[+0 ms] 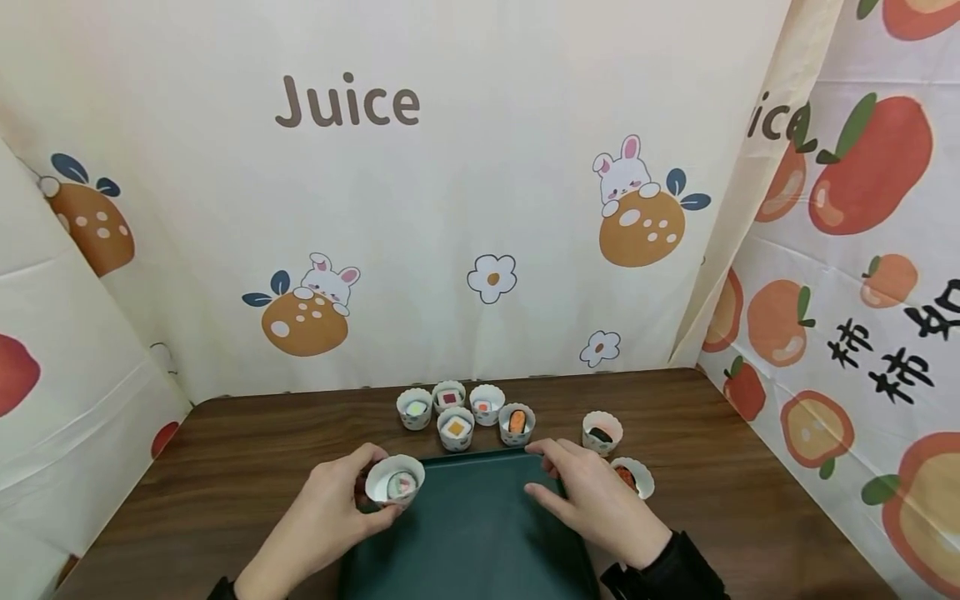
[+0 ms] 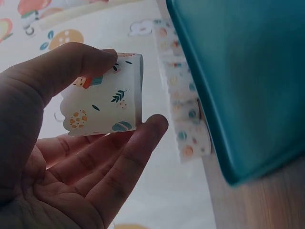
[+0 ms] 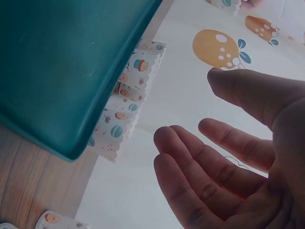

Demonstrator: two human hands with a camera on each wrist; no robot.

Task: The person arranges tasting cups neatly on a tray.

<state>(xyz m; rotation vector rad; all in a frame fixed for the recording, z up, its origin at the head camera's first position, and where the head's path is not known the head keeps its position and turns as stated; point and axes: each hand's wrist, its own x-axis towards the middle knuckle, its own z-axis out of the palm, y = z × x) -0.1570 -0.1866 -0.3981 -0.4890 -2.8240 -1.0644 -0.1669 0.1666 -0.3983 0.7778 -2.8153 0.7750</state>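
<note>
My left hand (image 1: 330, 504) grips a white scalloped paper cup (image 2: 105, 102) between thumb and fingers, over the left edge of a dark green tray (image 1: 480, 525). Inside the cup lies a small sushi roll (image 1: 402, 485) with a pale rim and a pinkish middle. Cupcake and leaf prints cover the cup's side in the left wrist view. Over the tray's right edge hovers my right hand (image 1: 588, 500), thumb and fingers apart and nothing between them. One paper cup with orange-red filling (image 1: 626, 477) is partly hidden behind that hand.
Several similar cups stand behind the tray, among them one with a yellow-topped piece (image 1: 456, 428) and one with an orange-topped piece (image 1: 516, 423). Right of them is a cup with a dark-wrapped piece (image 1: 602, 432). Printed curtains (image 1: 480, 167) enclose the brown wooden table (image 1: 255, 450).
</note>
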